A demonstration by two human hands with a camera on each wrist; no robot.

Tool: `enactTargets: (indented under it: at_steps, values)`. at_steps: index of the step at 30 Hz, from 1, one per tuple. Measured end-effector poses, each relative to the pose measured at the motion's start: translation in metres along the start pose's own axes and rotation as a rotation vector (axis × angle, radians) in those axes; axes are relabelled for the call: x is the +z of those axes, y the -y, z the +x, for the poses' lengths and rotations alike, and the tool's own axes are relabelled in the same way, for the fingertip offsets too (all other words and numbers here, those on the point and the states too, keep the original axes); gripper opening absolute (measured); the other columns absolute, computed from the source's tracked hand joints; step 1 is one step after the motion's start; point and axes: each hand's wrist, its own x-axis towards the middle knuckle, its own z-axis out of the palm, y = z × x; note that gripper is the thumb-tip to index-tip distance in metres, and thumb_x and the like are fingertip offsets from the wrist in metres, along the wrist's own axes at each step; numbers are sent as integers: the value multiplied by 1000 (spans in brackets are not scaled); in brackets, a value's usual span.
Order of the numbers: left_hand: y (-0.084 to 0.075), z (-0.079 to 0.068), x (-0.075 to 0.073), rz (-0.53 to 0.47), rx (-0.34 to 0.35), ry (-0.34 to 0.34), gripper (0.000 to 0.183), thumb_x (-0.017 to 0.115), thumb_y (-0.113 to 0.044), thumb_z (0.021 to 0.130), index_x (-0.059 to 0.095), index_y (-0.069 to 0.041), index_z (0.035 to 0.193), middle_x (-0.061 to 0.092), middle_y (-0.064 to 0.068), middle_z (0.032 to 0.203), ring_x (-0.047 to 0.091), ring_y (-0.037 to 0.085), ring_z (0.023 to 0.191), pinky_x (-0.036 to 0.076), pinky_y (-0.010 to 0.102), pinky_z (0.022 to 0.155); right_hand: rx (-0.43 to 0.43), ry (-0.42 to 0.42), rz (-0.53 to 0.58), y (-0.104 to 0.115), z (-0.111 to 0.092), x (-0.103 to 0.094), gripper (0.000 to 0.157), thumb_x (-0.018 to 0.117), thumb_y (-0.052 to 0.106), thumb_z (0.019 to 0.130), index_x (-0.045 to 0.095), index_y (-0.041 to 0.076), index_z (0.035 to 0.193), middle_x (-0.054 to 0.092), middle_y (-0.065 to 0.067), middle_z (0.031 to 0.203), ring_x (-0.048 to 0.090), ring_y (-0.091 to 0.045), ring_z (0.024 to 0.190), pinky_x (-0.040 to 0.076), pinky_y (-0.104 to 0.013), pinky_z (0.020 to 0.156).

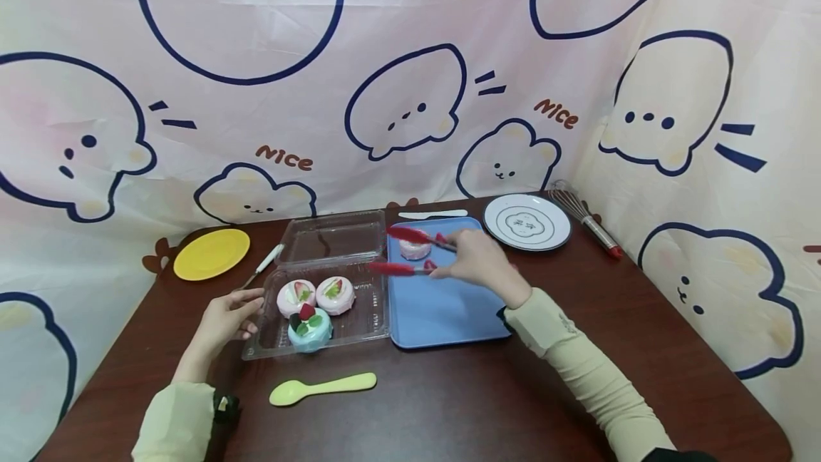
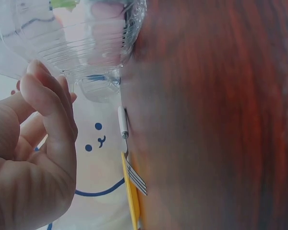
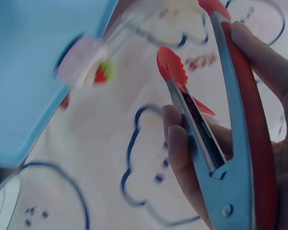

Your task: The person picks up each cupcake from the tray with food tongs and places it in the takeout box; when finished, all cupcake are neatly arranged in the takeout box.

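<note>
My right hand (image 1: 479, 262) holds a pair of red-tipped metal tongs (image 3: 237, 105), their arms spread apart above the blue tray (image 1: 442, 309). A small pink cake (image 1: 415, 249) sits on that tray, partly hidden by the upper tong tip in the head view. To the left lies a clear hinged plastic box (image 1: 365, 319) with its lid (image 1: 333, 237) laid back. Two pink cakes (image 1: 336, 295) and a blue-green cake (image 1: 311, 330) with berries are inside it. My left hand (image 1: 221, 323) is at the box's left rim, fingers loosely bent; contact is unclear.
A yellow plate (image 1: 212, 254) and a white-handled fork (image 1: 266, 262) lie at the left. Behind the tray is a white knife (image 1: 432, 214). A white plate (image 1: 526, 222) and a whisk (image 1: 586, 219) are at the back right, a lime spoon (image 1: 321, 387) in front.
</note>
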Motion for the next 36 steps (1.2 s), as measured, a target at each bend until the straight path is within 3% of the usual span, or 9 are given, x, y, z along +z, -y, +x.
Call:
enactTargets:
  at_steps: [7, 15, 19, 26, 30, 36]
  values:
    - [-22, -11, 3, 41, -21, -1, 58, 57, -36, 88, 45, 4, 128, 57, 8, 86, 57, 17, 55, 51, 27, 54, 150, -55, -41, -38, 7, -8, 75, 79, 51, 59, 62, 1, 113, 65, -13, 96, 54, -20, 75, 44, -32, 60]
    - [-22, -11, 2, 28, -58, 9, 59, 58, -37, 87, 44, 2, 129, 57, 8, 87, 57, 16, 56, 52, 29, 55, 212, -9, -5, -64, 16, 10, 64, 80, 51, 57, 66, 2, 95, 60, -6, 77, 49, -19, 66, 36, -29, 53]
    - [-22, -11, 2, 34, -25, 19, 59, 58, -36, 88, 44, 5, 129, 56, 8, 86, 56, 16, 56, 51, 28, 54, 210, -3, -1, -68, 20, 16, 58, 80, 52, 56, 66, 3, 84, 55, -5, 67, 46, -18, 60, 33, -29, 50]
    - [-26, -13, 4, 55, -41, -17, 52, 54, -30, 91, 44, 4, 129, 57, 10, 87, 56, 16, 56, 51, 27, 54, 228, 1, 14, -67, 24, 24, 57, 82, 49, 55, 66, 2, 83, 53, -4, 65, 44, -18, 58, 32, -28, 48]
    - [-25, -11, 4, 70, -69, -4, 52, 53, -31, 91, 43, 1, 131, 57, 9, 89, 56, 14, 56, 52, 28, 57, 239, 12, 18, -68, 26, 29, 54, 82, 47, 56, 65, 3, 81, 52, -4, 64, 42, -17, 57, 30, -28, 47]
    - [-26, -11, 4, 67, -55, -1, 53, 53, -31, 92, 43, 3, 131, 56, 10, 89, 56, 14, 56, 51, 27, 56, 230, 1, 0, -69, 27, 32, 48, 82, 48, 57, 62, 7, 72, 39, 0, 57, 36, -16, 53, 25, -29, 45]
